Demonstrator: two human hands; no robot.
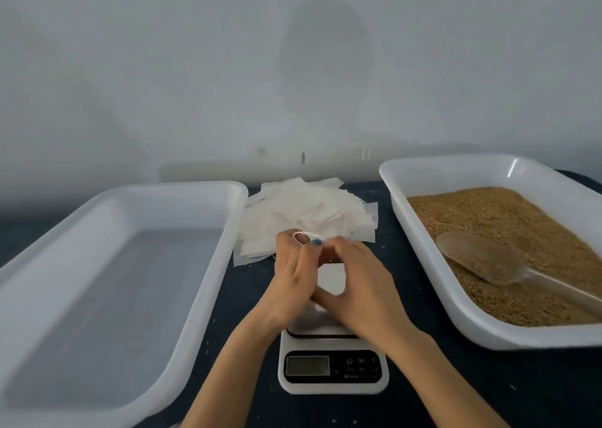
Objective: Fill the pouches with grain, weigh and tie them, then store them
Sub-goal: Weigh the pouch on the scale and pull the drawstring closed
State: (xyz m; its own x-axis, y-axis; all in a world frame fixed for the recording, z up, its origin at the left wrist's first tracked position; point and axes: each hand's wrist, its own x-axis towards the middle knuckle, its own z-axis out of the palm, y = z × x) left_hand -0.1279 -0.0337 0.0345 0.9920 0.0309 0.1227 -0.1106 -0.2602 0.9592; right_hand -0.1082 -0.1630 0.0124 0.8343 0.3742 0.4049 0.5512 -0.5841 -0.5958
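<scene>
A pale grey wall is seen behind a dark tabletop [423, 395], on which the work is laid out. A white tray [228, 193] is set on the left, and a second white tray [472, 333] on the right is spread with brown grain [505, 219]. A translucent scoop [482, 258] is laid in the grain, its handle pointing toward the near right. A loose pile of flat white pouches [303, 212] is heaped at the back, between the two trays. A small digital scale [332, 372] is placed at the front centre, its display facing the person.

Just above the scale's platform, a white pouch [330, 279] is held between both hands. The left hand [293, 274] is curled round the pouch's left side, and a thin white string [306, 234] is looped over one of its raised fingers. The right hand [355, 284] is closed on the pouch from the right, its fingertips pinched at the top beside the string. Whether the pouch touches the platform cannot be told
</scene>
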